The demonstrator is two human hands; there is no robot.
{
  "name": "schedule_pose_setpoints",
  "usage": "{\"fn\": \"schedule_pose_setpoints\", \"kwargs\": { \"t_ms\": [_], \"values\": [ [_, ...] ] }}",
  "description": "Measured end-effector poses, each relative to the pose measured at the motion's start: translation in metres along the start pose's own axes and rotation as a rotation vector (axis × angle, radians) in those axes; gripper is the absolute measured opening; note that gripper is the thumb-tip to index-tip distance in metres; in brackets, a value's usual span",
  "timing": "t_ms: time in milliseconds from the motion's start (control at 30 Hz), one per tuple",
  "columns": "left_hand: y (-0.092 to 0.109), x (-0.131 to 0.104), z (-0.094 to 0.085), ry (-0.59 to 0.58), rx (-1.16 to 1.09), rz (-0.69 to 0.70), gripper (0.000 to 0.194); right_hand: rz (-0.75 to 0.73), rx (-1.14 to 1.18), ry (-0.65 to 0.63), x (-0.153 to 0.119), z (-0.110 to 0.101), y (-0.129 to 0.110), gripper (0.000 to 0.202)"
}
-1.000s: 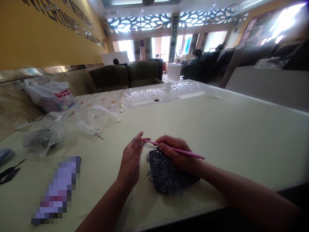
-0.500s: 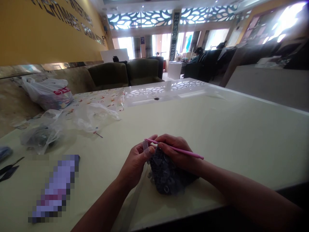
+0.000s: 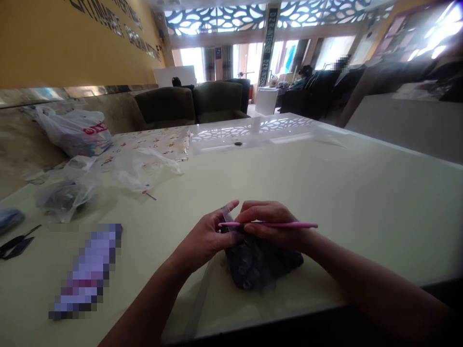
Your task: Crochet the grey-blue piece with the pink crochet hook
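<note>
A pink crochet hook (image 3: 282, 225) lies almost level in my right hand (image 3: 273, 219), whose fingers are closed round it. Its tip reaches left to the fingers of my left hand (image 3: 206, 236). That hand pinches the edge of a dark grey crocheted piece (image 3: 253, 265), with a translucent grey ribbon (image 3: 227, 213) running over its forefinger. Below the hand, the ribbon trails down the table toward the near edge. The piece rests on the table under both hands, its upper part hidden by my fingers.
On the left lie scissors (image 3: 18, 246), a blurred-out purple packet (image 3: 88, 270) and clear plastic bags (image 3: 67, 193). A small red-and-blue item (image 3: 149, 195) lies near them. A full white carrier bag (image 3: 79, 132) stands by the wall. Armchairs (image 3: 219, 101) stand beyond the table (image 3: 347, 202); a person (image 3: 304, 77) sits farther back.
The crochet hook has swung from a downward slant to nearly level, and my right hand has turned with it. The ribbon loop at my left forefinger has shifted slightly. The view has moved a little.
</note>
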State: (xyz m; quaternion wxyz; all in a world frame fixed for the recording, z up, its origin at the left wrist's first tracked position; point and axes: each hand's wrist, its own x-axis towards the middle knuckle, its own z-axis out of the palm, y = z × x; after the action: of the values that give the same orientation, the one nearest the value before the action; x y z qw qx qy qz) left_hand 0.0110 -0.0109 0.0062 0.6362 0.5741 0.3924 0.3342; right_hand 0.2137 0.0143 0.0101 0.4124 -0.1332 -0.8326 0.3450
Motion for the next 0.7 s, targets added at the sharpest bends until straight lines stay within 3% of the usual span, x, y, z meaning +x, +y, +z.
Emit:
{"fn": "schedule_pose_setpoints", "kwargs": {
  "t_ms": [200, 367, 533, 700],
  "values": [
    [0.006, -0.001, -0.001, 0.073, 0.246, 0.021, 0.025, 0.082, -0.034, -0.239, 0.002, -0.02, 0.001, 0.018],
    [0.005, 0.0, 0.0, 0.118, 0.391, 0.039, 0.056, 0.094, -0.168, -0.342, 0.003, -0.025, -0.006, 0.021],
    [0.001, 0.0, 0.003, 0.214, 0.56, 0.069, 0.053, 0.093, -0.342, -0.392, 0.003, -0.023, -0.01, 0.023],
    [-0.005, -0.001, 0.008, 0.301, 0.68, 0.143, 0.073, 0.102, -0.527, -0.418, 0.003, -0.017, -0.012, 0.024]
  ]
}}
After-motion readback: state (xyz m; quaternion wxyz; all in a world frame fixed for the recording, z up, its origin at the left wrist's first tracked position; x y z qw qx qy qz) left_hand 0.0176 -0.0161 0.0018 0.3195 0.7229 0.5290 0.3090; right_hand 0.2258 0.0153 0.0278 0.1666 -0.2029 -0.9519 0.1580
